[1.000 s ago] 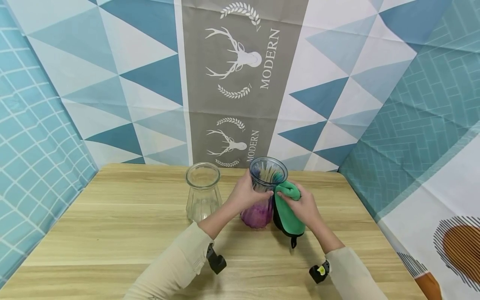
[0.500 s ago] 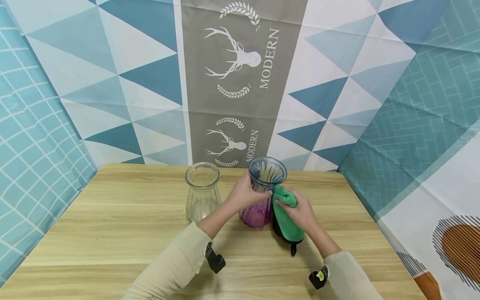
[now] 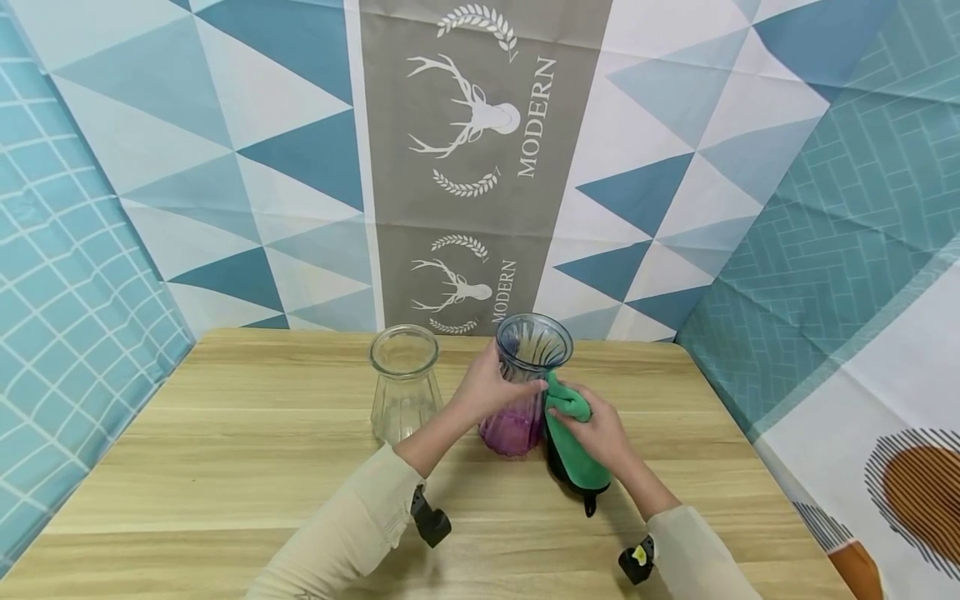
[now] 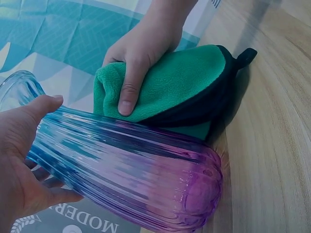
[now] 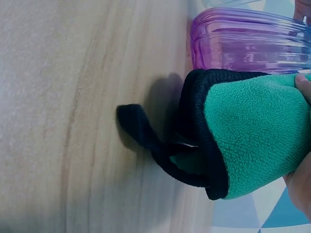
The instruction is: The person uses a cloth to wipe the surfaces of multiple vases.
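Observation:
A ribbed glass vase (image 3: 513, 429), blue at the rim and purple at the base, stands upright on the table. My left hand (image 3: 487, 387) grips it round the neck, thumb across the near side. Against the vase's right side my right hand (image 3: 600, 425) pinches a folded green cloth (image 3: 577, 454) with a black border. In the left wrist view the thumb presses on the green cloth (image 4: 180, 82) alongside the glass. A black loop (image 5: 141, 131) hangs off the cloth's lower end in the right wrist view.
A clear glass vase (image 3: 405, 400) stands left of the coloured one, partly behind the left forearm. The wooden table (image 3: 225, 467) backs onto a patterned wall covering (image 3: 300, 167). Black wrist cameras (image 3: 431, 521) hang below the sleeves.
My right hand has slid the cloth slightly down along the vase's side, toward me. My left hand keeps its grip, and the vase stays in place.

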A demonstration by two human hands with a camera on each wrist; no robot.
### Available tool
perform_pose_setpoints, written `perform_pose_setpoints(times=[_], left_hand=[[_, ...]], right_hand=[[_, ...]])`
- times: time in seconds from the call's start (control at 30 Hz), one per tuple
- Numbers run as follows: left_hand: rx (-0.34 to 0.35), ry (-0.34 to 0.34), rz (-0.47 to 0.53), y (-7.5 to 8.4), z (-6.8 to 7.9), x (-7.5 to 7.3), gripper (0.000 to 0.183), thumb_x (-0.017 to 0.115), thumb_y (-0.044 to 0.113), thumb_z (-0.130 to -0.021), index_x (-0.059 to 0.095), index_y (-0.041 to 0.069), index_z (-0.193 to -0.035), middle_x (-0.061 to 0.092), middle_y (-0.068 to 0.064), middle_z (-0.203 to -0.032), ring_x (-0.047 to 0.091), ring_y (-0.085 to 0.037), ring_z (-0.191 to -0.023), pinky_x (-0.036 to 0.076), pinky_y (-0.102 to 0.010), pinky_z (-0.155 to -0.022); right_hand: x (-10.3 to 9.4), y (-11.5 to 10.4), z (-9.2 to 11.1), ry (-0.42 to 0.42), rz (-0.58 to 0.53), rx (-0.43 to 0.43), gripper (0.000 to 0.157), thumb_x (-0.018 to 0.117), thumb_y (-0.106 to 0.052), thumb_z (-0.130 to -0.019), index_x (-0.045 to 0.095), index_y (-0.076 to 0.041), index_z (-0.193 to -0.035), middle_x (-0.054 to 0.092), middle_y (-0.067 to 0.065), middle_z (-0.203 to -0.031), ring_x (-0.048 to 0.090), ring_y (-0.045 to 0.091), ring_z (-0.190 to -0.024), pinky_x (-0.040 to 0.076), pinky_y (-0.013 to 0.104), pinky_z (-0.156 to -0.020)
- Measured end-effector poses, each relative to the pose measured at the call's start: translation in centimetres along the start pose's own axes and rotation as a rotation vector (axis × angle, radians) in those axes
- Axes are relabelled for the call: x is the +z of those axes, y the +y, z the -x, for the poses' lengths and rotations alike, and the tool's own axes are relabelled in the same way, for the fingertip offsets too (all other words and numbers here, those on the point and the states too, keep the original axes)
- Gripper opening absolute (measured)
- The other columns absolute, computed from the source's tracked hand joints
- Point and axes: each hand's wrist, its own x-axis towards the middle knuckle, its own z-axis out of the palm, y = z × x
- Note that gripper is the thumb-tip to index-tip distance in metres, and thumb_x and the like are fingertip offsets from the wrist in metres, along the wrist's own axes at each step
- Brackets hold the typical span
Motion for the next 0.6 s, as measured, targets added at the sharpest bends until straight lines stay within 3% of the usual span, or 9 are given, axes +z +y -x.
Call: perform_pose_setpoints(times=[0.33, 0.6], left_hand=[[0.03, 0.02, 0.002, -0.1, -0.1, 0.0, 0.08, 0.082, 0.026, -0.069, 0.041, 0.014, -0.136, 0.054, -0.008, -0.13, 0.049, -0.023, -0.124, 0.04, -0.042, -0.105], [0.041, 0.031, 0.015, -0.1, 0.0, 0.1, 0.079, 0.082, 0.021, -0.068, 0.04, 0.015, -0.136, 0.057, -0.007, -0.128, 0.051, -0.022, -0.123, 0.039, -0.04, -0.106]], right_hand=[[-0.8, -0.9, -0.8, 0.027, 0.011, 0.001, 0.048, 0.071, -0.018, -0.083, 0.056, -0.009, -0.128, 0.06, 0.016, -0.125, 0.059, 0.033, -0.112, 0.052, 0.048, -0.086], [-1.8, -2.8, -1.8, 0.092, 0.003, 0.021, 0.042, 0.072, -0.019, -0.083, 0.059, -0.007, -0.121, 0.066, 0.015, -0.114, 0.065, 0.027, -0.098, 0.055, 0.04, -0.078]])
